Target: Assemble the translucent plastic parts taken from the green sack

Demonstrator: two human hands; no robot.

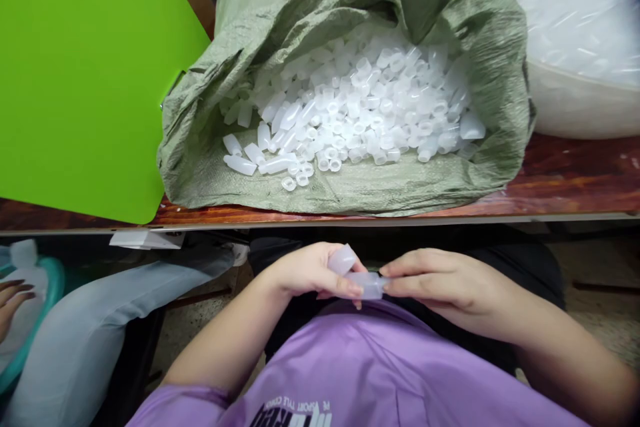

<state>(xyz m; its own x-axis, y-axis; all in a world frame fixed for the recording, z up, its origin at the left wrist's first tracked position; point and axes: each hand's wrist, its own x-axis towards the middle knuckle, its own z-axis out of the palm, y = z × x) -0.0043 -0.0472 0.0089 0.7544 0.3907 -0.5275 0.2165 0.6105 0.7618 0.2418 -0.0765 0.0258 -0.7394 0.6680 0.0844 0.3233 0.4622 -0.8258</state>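
My left hand (325, 275) is closed around two small translucent white plastic tubes, held above my lap. One tube (342, 259) points up between thumb and fingers. The other tube (369, 285) lies sideways, its narrow end toward my right. On that narrow end, the fingertips of my right hand (445, 285) are pinched. Beyond the table edge, a green woven sack (340, 195) lies with its mouth facing me. Many loose tubes and short ring-like pieces (360, 110) of the same plastic are heaped inside it.
A bright green board (90, 73) stands left of the sack on the reddish wooden table (575, 170). At right is a clear bag (580, 90) full of white pieces. A co-worker's jeans-clad leg (95, 320) and hand (13, 303) are at left, beside a teal basin (53, 293).
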